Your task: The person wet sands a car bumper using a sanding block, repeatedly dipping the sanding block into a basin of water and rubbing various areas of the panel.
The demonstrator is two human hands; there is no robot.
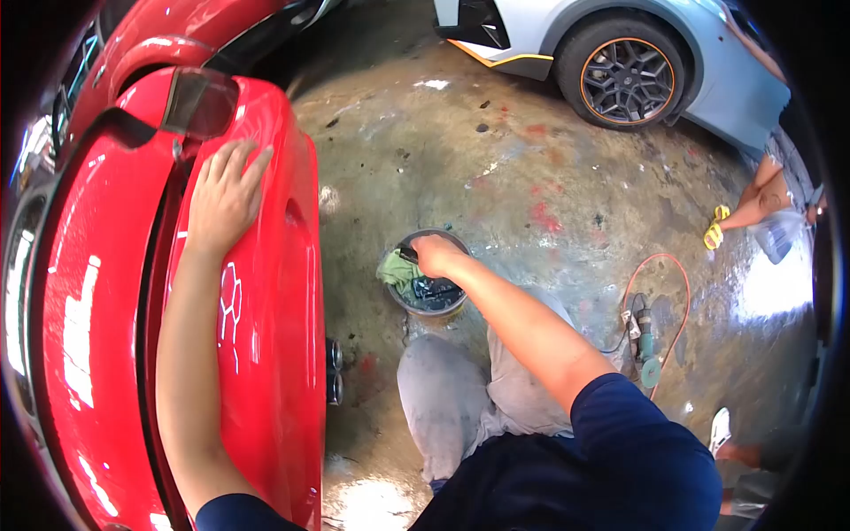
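My left hand (228,196) rests with spread fingers on the red car's rear bumper (257,310), just below the tail light (202,103). Over a round bucket (434,311) on the floor, my right hand (434,255) reaches in at the rim, its fingers curled around something dark that I cannot make out. A green cloth (400,273) hangs over the bucket's left side, and dark water shows inside below my hand.
A polishing tool (645,336) with an orange hose lies on the floor at right. A light blue car (722,80) stands at the top right. One person's legs (763,196) show at far right; a white shoe (721,431) is at lower right.
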